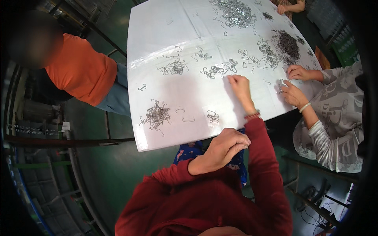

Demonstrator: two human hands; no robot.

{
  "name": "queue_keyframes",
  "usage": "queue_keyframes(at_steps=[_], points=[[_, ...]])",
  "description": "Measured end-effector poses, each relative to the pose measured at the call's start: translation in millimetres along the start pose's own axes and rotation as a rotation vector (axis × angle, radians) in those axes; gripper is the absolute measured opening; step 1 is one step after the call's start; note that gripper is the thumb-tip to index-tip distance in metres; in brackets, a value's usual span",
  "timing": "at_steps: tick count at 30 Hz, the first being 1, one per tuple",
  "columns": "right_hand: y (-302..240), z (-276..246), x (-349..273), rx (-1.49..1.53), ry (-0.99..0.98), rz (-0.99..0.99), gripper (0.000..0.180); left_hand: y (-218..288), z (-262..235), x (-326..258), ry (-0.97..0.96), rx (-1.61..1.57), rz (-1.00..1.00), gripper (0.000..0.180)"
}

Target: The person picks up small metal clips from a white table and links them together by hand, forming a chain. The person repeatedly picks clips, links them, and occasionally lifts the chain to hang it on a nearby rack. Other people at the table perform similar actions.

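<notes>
My right hand (238, 87) reaches out over the white sheet-covered table (157, 39). Its fingertips rest on the sheet beside a small cluster of bent metal wire hooks (215, 71), and I see nothing gripped in it. My left hand (227, 148) is curled into a fist just off the table's near edge; nothing shows between its fingers. Both my arms wear dark red sleeves, and a beaded band sits on my right wrist. Single hooks (212, 116) lie near my right forearm.
More hook piles lie at the near left (156, 115), the middle (173, 67) and the far end (236, 13), with a dark heap (287, 45) at right. A co-worker's hands (293, 84) work at the right edge. A person in orange (80, 70) stands on the left.
</notes>
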State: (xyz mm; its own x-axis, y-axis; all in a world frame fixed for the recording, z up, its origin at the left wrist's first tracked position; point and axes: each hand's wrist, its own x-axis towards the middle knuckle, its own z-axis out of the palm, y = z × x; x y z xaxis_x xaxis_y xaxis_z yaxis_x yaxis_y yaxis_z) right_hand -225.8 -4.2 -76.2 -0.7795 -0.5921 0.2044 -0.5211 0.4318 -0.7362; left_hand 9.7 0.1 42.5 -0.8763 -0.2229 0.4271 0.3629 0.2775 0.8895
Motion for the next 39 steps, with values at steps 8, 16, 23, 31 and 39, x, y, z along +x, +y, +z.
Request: queue_keyframes(at_steps=[8, 16, 23, 31, 39], points=[[7, 49, 26, -0.090, 0.062, -0.056, 0.013, 0, 7, -8, -0.006, -0.006, -0.050, 0.008], [-46, -90, -59, 0.381, -0.165, 0.037, 0.018, -15, 24, -16, 0.060, -0.047, -0.071, 0.012], [-128, -196, -154, 0.427, -0.229, 0.126, 0.018, -21, 27, -12, 0.129, -0.145, -0.103, 0.011], [-144, -202, -161, 0.086, -0.225, -0.054, 0.004, -12, 26, -3, 0.033, -0.193, -0.153, 0.014], [-155, -190, -153, 0.161, -0.100, -0.180, 0.006, -20, 17, -3, 0.010, -0.196, -0.133, 0.025]])
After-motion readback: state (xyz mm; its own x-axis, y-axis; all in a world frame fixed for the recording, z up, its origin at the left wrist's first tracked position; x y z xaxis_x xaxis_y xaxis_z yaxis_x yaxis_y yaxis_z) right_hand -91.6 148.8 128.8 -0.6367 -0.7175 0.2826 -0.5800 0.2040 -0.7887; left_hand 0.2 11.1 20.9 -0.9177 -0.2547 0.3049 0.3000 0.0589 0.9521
